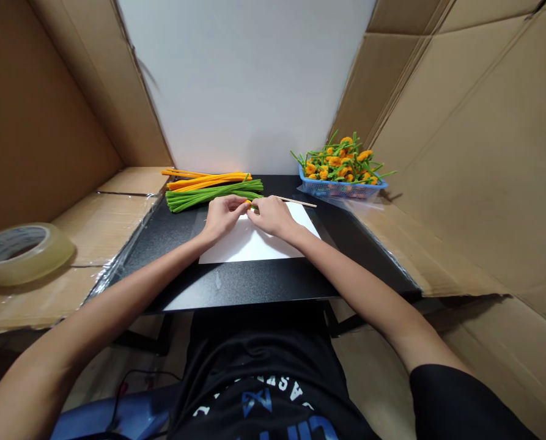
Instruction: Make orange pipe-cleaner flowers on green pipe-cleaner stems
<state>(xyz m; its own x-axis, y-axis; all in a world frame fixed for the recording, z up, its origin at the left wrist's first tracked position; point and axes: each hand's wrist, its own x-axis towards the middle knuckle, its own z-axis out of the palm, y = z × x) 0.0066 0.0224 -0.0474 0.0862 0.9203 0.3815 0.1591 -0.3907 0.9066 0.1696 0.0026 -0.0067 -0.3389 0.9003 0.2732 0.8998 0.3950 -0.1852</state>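
Both hands meet over a white sheet [254, 244] on the black table. Between their fingertips is a small orange pipe cleaner piece [248, 205], with a bit of green beside it. My left hand [224, 216] pinches it from the left, fingers closed. From the other side my right hand [275, 216] has its fingers curled together at the same piece; most of it is hidden by the fingers. Just behind the hands lie a bundle of green pipe cleaners [208, 194] and a bundle of orange pipe cleaners [203, 181]. A thin wooden stick [300, 201] lies beyond my right hand.
A blue basket [341, 188] at the back right is heaped with orange and green pipe cleaner pieces. Cardboard walls [474, 140] flank the black table [236, 284]. A large roll of clear tape [25, 253] rests on cardboard at the left.
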